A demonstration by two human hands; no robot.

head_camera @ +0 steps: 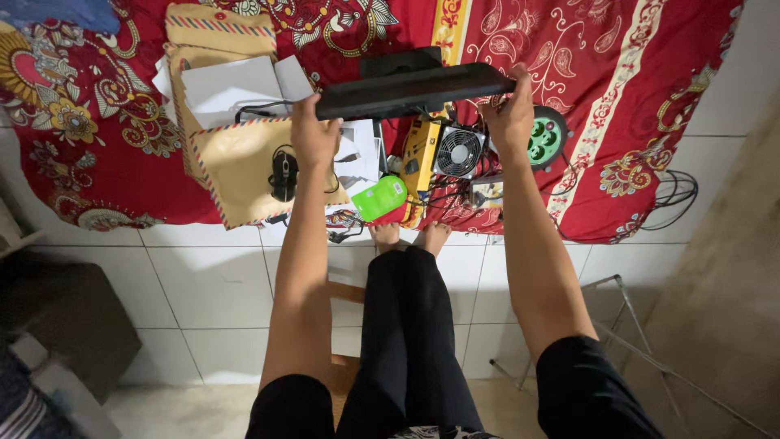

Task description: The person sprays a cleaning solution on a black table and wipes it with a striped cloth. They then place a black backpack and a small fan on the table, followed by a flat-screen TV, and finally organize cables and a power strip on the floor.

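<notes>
A red patterned cloth (634, 97) covers the tiled floor (219, 293). Left hand (315, 134) and right hand (509, 118) grip a black monitor (414, 88) between them; level, even support seems wise above the fan unit (459, 152) beneath.

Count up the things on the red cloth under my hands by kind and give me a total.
Flat black monitor held in both hands: 1
Brown envelopes: 3
Black mouse: 1
Green pouch: 1
Yellow tester: 1
Power supply with fan: 1
Green socket reel: 1
Total: 9
</notes>
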